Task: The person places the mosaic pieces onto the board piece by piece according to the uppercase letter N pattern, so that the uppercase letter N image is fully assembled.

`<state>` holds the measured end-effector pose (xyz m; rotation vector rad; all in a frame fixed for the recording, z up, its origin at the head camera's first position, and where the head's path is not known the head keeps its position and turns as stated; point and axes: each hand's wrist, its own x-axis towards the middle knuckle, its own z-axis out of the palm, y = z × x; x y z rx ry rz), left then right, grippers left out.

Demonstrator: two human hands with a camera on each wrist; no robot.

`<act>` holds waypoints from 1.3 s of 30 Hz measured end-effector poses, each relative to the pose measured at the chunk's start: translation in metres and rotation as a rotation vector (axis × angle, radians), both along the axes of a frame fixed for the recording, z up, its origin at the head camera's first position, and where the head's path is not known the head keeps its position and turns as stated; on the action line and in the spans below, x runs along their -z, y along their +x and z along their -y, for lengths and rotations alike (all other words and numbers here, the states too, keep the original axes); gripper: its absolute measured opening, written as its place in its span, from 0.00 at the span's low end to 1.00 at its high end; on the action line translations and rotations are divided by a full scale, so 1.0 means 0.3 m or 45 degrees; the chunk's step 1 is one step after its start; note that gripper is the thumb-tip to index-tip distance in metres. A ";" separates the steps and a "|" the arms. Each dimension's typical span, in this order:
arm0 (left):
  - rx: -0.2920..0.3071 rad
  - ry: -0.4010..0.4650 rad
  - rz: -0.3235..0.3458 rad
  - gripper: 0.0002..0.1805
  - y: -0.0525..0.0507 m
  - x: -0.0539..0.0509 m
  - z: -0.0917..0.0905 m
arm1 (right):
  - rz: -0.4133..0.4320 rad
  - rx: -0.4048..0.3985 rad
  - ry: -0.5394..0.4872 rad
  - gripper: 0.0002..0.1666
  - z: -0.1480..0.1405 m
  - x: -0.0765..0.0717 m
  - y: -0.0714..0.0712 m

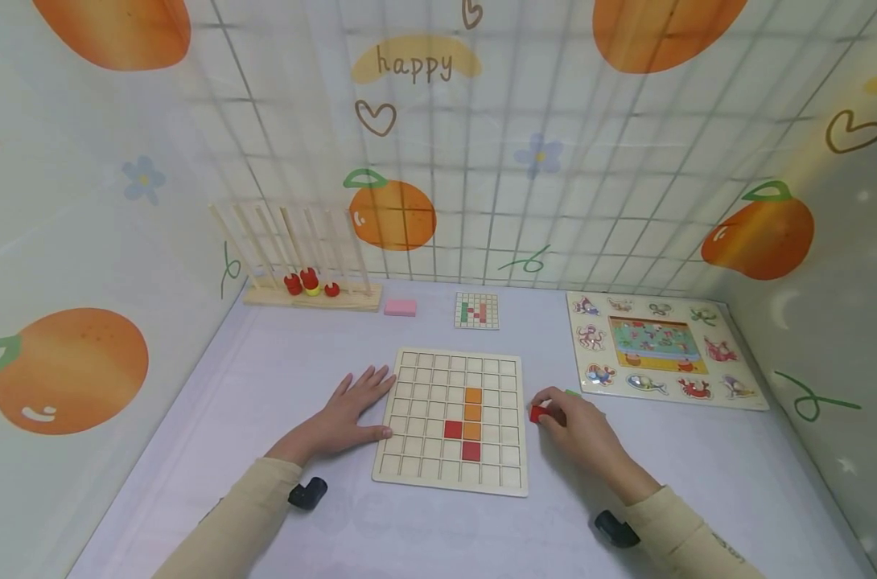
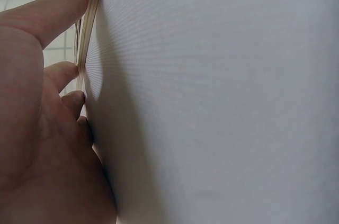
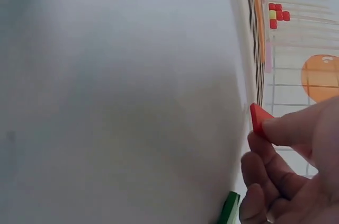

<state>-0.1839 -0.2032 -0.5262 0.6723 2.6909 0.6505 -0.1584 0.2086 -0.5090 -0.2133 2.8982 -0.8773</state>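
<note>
A wooden grid board (image 1: pixel 420 470) lies flat on the table, holding three orange square tiles (image 1: pixel 472 412) in a column and two red square tiles (image 1: pixel 453 429). My left hand (image 1: pixel 347 414) rests along the board's left edge with fingers spread; in the left wrist view its thumb (image 2: pixel 63 9) touches that edge. Just right of the board, my right hand (image 1: pixel 586 434) pinches a red tile (image 1: pixel 537 414) between thumb and fingers. The right wrist view shows this red tile (image 3: pixel 259 121) held at a tilt. A green tile (image 3: pixel 229 208) lies near the curled lower fingers.
Behind the board lies a small pattern card (image 1: pixel 476 311) with green and red squares. A pink block (image 1: pixel 400 307) and a wooden peg rack (image 1: pixel 311 299) with red and yellow beads stand back left. A sea-animal puzzle board (image 1: pixel 663 346) lies back right.
</note>
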 end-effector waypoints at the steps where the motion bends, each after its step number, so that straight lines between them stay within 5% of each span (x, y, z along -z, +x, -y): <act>1: -0.001 0.002 0.000 0.52 0.001 0.000 0.000 | -0.002 0.004 -0.010 0.13 0.001 0.000 0.000; 14: -0.009 0.005 0.002 0.52 0.007 -0.009 -0.004 | -0.020 -0.029 -0.206 0.13 0.057 -0.039 0.000; 39: -0.022 -0.020 0.014 0.53 0.001 0.002 -0.001 | -0.007 -0.124 -0.291 0.10 0.261 -0.047 -0.012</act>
